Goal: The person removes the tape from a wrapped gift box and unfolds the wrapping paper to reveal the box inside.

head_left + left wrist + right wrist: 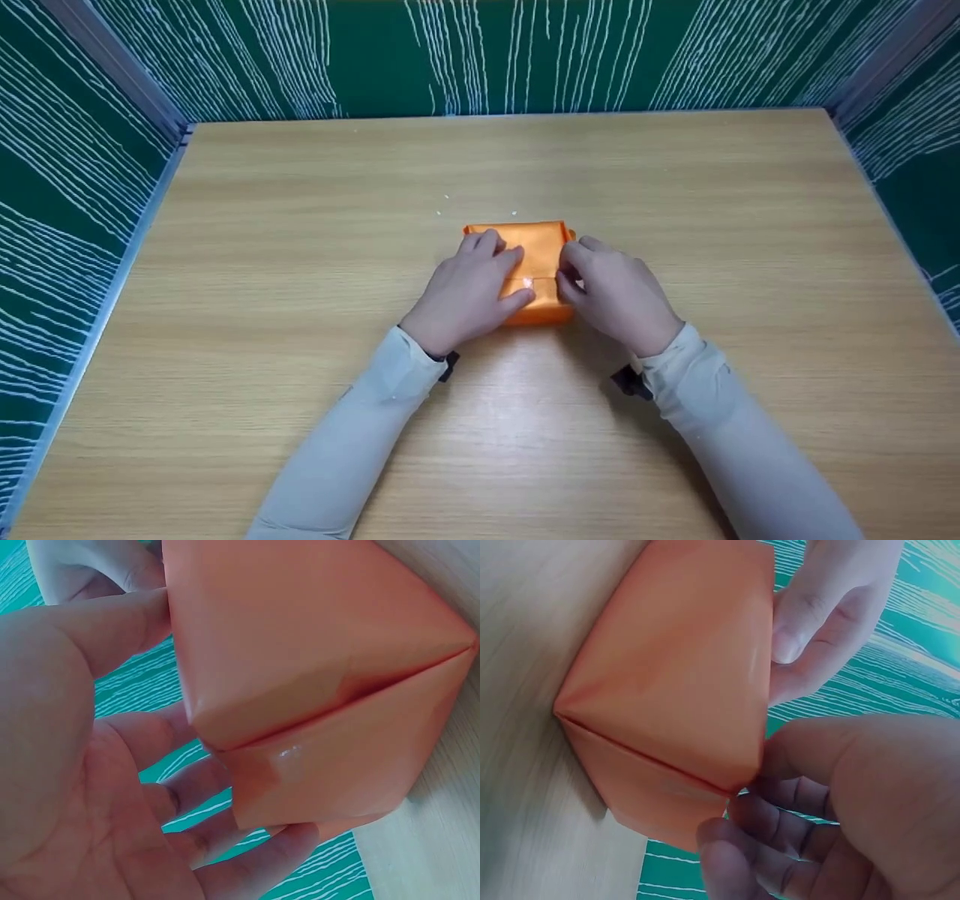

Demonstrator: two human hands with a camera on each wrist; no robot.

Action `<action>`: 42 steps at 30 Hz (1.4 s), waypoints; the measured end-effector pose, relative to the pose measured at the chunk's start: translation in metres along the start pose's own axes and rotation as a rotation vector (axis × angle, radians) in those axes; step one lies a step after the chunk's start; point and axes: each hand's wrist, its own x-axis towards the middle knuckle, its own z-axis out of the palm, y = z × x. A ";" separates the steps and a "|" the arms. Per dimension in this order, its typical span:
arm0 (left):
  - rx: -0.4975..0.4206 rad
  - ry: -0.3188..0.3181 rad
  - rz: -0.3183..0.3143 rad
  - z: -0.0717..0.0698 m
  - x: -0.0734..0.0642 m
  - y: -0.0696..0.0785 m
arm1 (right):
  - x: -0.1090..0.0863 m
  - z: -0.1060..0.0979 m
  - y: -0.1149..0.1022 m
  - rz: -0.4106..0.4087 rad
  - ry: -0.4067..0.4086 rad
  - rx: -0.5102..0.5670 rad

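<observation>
A small package wrapped in orange paper (544,251) lies on the table, with a folded seam and a shiny spot like clear tape (528,283) across its top. My left hand (469,289) rests over its left part, thumb and fingers spread. In the left wrist view, those fingers (262,859) touch the end flap (322,787), which is folded to a pointed shape. At the opposite end my right hand (619,292) pinches the package's edge. Its curled fingers (727,855) hold the folded end flap (652,799) near its corner in the right wrist view.
The wooden table (262,247) spreads out around the package. Tiny white scraps (447,196) lie just beyond it. Green panels with white streaks (525,60) border the table at the back and sides. Dark bands (631,382) show at the sleeve cuffs.
</observation>
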 end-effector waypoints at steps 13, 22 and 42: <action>0.013 0.003 -0.002 0.000 0.000 0.001 | -0.001 -0.010 0.002 0.005 0.009 0.079; -0.008 0.026 0.013 -0.001 -0.002 -0.001 | 0.000 -0.015 0.004 -0.005 0.001 0.118; -0.017 0.001 0.005 -0.001 -0.003 0.000 | -0.003 -0.023 0.007 0.022 -0.025 0.100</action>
